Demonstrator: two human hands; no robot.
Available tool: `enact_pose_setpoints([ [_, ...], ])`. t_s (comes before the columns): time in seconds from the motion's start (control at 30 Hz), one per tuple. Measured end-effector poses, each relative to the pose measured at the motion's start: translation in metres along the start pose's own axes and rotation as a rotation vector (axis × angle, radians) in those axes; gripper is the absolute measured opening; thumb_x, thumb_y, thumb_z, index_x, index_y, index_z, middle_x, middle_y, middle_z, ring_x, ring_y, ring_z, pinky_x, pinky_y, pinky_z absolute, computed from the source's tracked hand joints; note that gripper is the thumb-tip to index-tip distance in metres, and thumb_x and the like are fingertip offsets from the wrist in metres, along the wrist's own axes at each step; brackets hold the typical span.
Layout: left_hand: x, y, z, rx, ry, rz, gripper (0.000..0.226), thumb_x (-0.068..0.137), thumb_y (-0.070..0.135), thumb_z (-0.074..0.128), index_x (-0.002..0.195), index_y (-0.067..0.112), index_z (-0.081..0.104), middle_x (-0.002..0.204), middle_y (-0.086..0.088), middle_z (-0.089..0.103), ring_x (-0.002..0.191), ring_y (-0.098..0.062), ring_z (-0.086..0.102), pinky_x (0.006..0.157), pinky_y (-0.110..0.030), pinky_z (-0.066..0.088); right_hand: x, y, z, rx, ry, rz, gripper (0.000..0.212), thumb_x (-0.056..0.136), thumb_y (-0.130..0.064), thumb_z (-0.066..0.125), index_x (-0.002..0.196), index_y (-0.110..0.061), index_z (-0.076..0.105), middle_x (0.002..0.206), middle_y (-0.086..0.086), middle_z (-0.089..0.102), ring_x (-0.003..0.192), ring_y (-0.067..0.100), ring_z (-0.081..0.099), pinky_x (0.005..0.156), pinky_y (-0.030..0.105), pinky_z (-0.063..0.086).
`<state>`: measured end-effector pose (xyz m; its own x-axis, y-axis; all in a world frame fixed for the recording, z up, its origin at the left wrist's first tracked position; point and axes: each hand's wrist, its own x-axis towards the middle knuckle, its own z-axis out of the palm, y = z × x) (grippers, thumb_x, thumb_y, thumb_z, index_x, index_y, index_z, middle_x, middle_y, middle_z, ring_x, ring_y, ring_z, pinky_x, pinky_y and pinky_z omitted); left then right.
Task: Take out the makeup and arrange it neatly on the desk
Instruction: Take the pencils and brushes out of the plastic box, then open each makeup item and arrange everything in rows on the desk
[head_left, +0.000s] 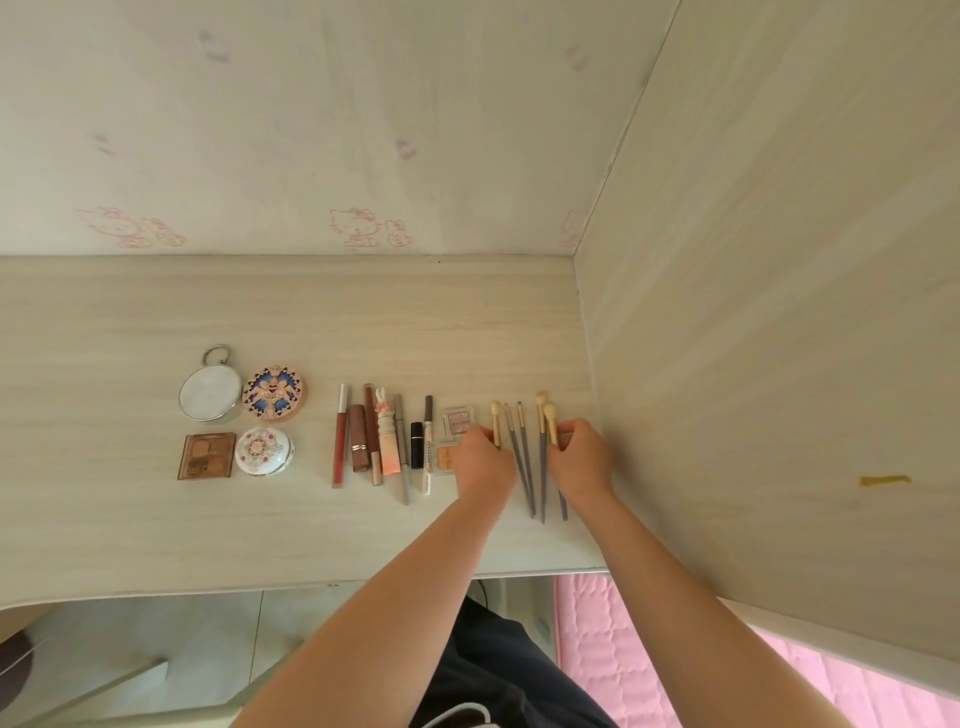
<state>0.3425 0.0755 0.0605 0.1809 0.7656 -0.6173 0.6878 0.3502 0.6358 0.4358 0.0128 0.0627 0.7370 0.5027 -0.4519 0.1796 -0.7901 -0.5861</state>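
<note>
Makeup lies in rows on the pale wooden desk (156, 530). At the left sit a round mirror (210, 392), a patterned round compact (273, 392), a brown eyeshadow palette (207, 455) and a white floral compact (264, 450). In the middle, several lipsticks and pencils (382, 441) lie side by side. Two small palettes (457, 422) sit beside my left hand (483, 457). Several grey-handled brushes (524, 462) lie between my hands. My left hand touches the leftmost brush; my right hand (582, 457) rests its fingers on the rightmost brush. Whether either hand grips a brush is hidden.
A wooden side panel (779, 364) rises right of the desk, close to my right hand. The back wall (311, 130) carries faint cartoon prints. The desk's front edge (311, 584) runs below my forearms. Pink bedding (623, 649) shows at the lower right.
</note>
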Motion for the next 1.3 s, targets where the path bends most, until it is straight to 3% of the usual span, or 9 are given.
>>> enact_pose_setpoints([
  [0.17, -0.009, 0.0, 0.0, 0.078, 0.025, 0.083, 0.019, 0.086, -0.005, 0.05, 0.092, 0.014, 0.049, 0.099, -0.006, 0.055, 0.086, -0.016, 0.049, 0.07, -0.021, 0.038, -0.008, 0.002, -0.001, -0.044, -0.001, -0.041, 0.027, 0.088, -0.003, 0.056, 0.115, -0.004, 0.057, 0.109, 0.012, 0.064, 0.1, 0.027, 0.061, 0.073, 0.022, 0.039],
  [0.37, -0.021, -0.003, -0.008, 0.13, -0.015, 0.168, 0.027, 0.088, -0.006, 0.047, 0.109, 0.009, 0.054, 0.096, -0.001, 0.053, 0.084, -0.014, 0.05, 0.054, -0.013, 0.033, -0.019, 0.002, -0.004, -0.068, -0.049, -0.086, 0.017, 0.089, -0.007, 0.054, 0.106, -0.006, 0.058, 0.098, 0.008, 0.062, 0.086, 0.022, 0.056, 0.07, 0.023, 0.037],
  [0.5, -0.027, -0.005, -0.015, 0.133, -0.035, 0.179, 0.019, 0.088, -0.003, 0.044, 0.094, 0.012, 0.054, 0.081, 0.002, 0.052, 0.073, -0.016, 0.052, 0.052, -0.016, 0.036, -0.027, 0.004, -0.007, -0.095, -0.079, -0.117, 0.005, 0.09, -0.008, 0.053, 0.094, -0.01, 0.054, 0.088, 0.006, 0.058, 0.078, 0.022, 0.052, 0.065, 0.026, 0.035],
  [0.6, -0.029, -0.008, -0.022, 0.165, -0.031, 0.19, 0.019, 0.089, 0.001, 0.043, 0.093, 0.008, 0.06, 0.073, -0.001, 0.053, 0.06, -0.013, 0.049, 0.049, -0.02, 0.037, -0.033, 0.005, -0.01, -0.136, -0.102, -0.152, 0.017, 0.09, -0.007, 0.052, 0.106, -0.006, 0.057, 0.093, 0.007, 0.057, 0.083, 0.023, 0.052, 0.066, 0.026, 0.034],
  [0.67, -0.031, -0.009, -0.029, 0.173, -0.043, 0.206, 0.021, 0.09, 0.002, 0.043, 0.095, 0.011, 0.061, 0.08, -0.003, 0.057, 0.064, -0.014, 0.05, 0.054, -0.022, 0.041, -0.038, 0.005, -0.011, -0.179, -0.123, -0.183, 0.025, 0.091, -0.008, 0.052, 0.116, -0.006, 0.055, 0.104, 0.008, 0.057, 0.093, 0.025, 0.054, 0.071, 0.024, 0.034],
  [0.8, -0.031, -0.011, -0.039, 0.19, -0.07, 0.257, 0.038, 0.094, 0.008, 0.044, 0.13, 0.011, 0.055, 0.126, -0.006, 0.06, 0.079, -0.009, 0.052, 0.058, -0.014, 0.039, -0.045, 0.006, -0.012, -0.266, -0.136, -0.234, 0.03, 0.093, -0.013, 0.05, 0.122, -0.007, 0.053, 0.114, 0.011, 0.057, 0.101, 0.026, 0.055, 0.076, 0.026, 0.037],
  [0.93, -0.034, -0.015, -0.053, 0.195, -0.083, 0.293, 0.034, 0.093, 0.01, 0.047, 0.125, 0.014, 0.059, 0.124, -0.004, 0.062, 0.089, -0.012, 0.055, 0.068, -0.021, 0.045, -0.052, 0.0, -0.013, -0.337, -0.14, -0.277, 0.037, 0.095, -0.016, 0.047, 0.131, -0.009, 0.048, 0.123, 0.011, 0.052, 0.111, 0.028, 0.052, 0.089, 0.035, 0.044],
  [1.07, -0.038, -0.024, -0.076, 0.212, -0.054, 0.34, 0.033, 0.091, 0.007, 0.042, 0.115, 0.016, 0.063, 0.117, -0.003, 0.065, 0.095, -0.019, 0.062, 0.077, -0.033, 0.054, -0.06, -0.014, -0.01, -0.409, -0.136, -0.36, 0.034, 0.096, -0.015, 0.043, 0.129, -0.01, 0.047, 0.125, 0.009, 0.05, 0.115, 0.028, 0.048, 0.089, 0.037, 0.044],
  [1.3, -0.039, -0.048, -0.127, 0.294, 0.101, 0.431, 0.03, 0.094, 0.013, 0.044, 0.118, 0.02, 0.06, 0.109, 0.0, 0.068, 0.09, -0.02, 0.065, 0.075, -0.037, 0.055, -0.071, -0.05, 0.012, -0.496, -0.166, -0.506, 0.034, 0.097, -0.016, 0.04, 0.131, -0.013, 0.046, 0.132, 0.004, 0.046, 0.121, 0.023, 0.044, 0.091, 0.033, 0.042],
])
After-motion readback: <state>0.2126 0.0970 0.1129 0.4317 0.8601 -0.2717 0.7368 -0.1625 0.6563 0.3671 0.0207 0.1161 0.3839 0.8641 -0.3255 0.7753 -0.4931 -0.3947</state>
